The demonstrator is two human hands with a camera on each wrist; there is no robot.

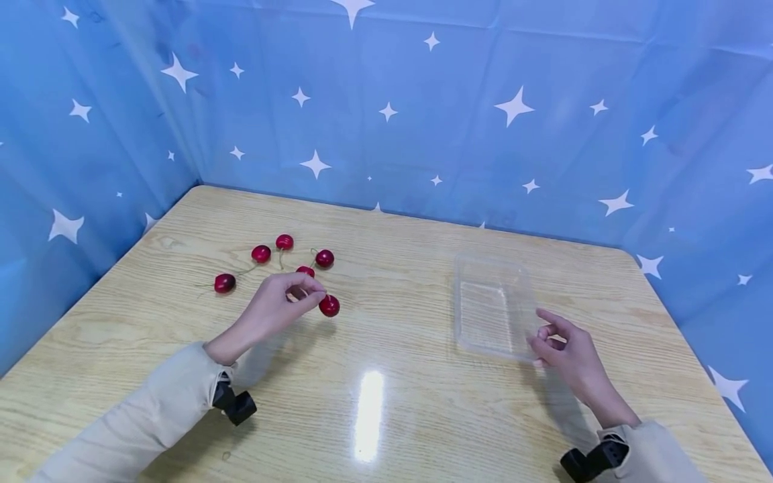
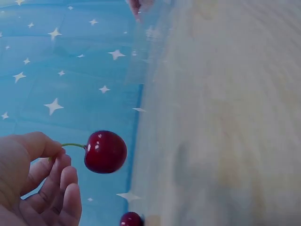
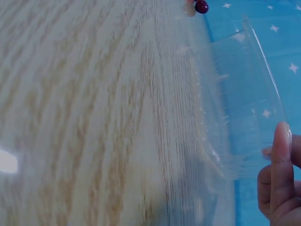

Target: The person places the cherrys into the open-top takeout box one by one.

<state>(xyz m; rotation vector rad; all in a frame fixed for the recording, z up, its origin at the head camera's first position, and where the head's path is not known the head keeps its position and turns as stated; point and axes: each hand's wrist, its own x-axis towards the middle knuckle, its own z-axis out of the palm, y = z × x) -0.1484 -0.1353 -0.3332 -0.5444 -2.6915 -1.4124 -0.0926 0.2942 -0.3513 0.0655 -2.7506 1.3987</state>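
Note:
My left hand (image 1: 284,298) pinches the thin green stem of a dark red cherry (image 2: 106,152) between thumb and fingertips. The fruit hangs free beyond the fingers, over the left part of the table. Close behind this hand lie several more cherries, among them one cherry (image 1: 325,259) at the back and another cherry (image 1: 225,283) at the far left. On the right, my right hand (image 1: 568,349) grips the near right rim of a clear plastic box (image 3: 244,103), thumb on one side of the wall and fingers on the other. The box has no lid on it.
The pale wood-grain table (image 1: 410,322) has rounded back corners. A blue curtain (image 1: 423,121) with white stars hangs behind it and along both sides. Black wrist cameras sit at both sleeve cuffs. A bright light reflection lies on the tabletop's front middle.

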